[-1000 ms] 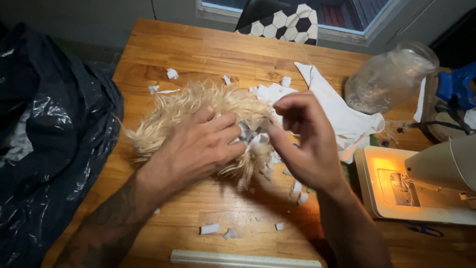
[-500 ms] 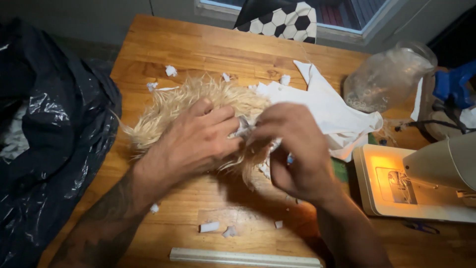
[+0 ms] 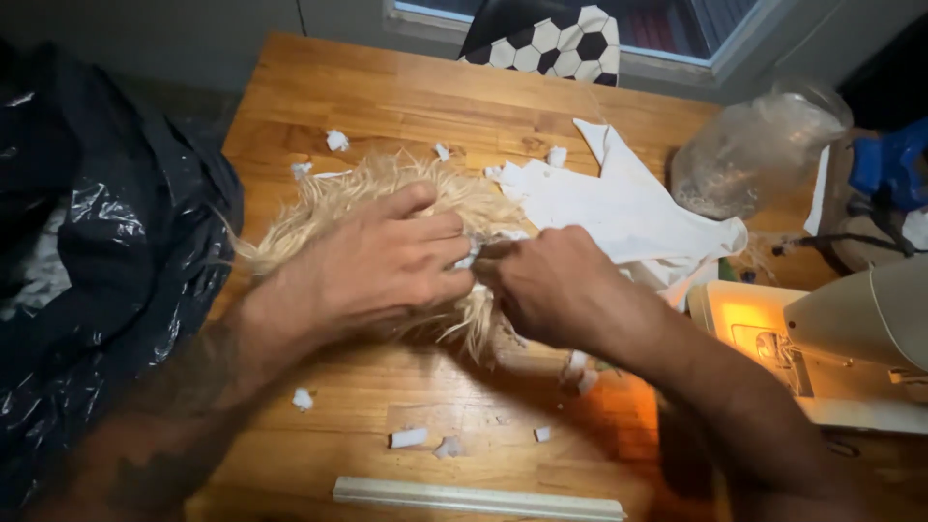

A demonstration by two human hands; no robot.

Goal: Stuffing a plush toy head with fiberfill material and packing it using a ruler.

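A: Where is the fur (image 3: pixel 387 184)?

B: Centre of the frame, lying on the table (image 3: pixel 387 92), mostly under the left hand (image 3: pixel 387 266), which lies flat on it with the fingers together, pressing it down.

A: And the right hand (image 3: pixel 556 285)?

B: Just right of centre, curled tight, its fingertips meeting the left hand's at a small pale bit on the fur's edge. It looks like a pinch on that bit, but the knuckles hide the tips, so I can't tell exactly what it holds.

A: How far along would you say the work is?

B: Well under way, I'd judge. White scraps (image 3: pixel 408 437) are scattered about: roughly five above the fur, about six along the lower part of the frame. The fur is still one shaggy piece, so more handling seems left.

A: What else is there, counted?

B: One white cloth (image 3: pixel 619 208) right of the fur, one clear bag (image 3: pixel 754 155) at upper right, one lit sewing machine (image 3: pixel 851 338) at right, one ruler (image 3: pixel 478 498) along the bottom edge, one black plastic sheet (image 3: pixel 106 251) at left, and one black-and-white patterned cushion (image 3: pixel 541 34) at top.
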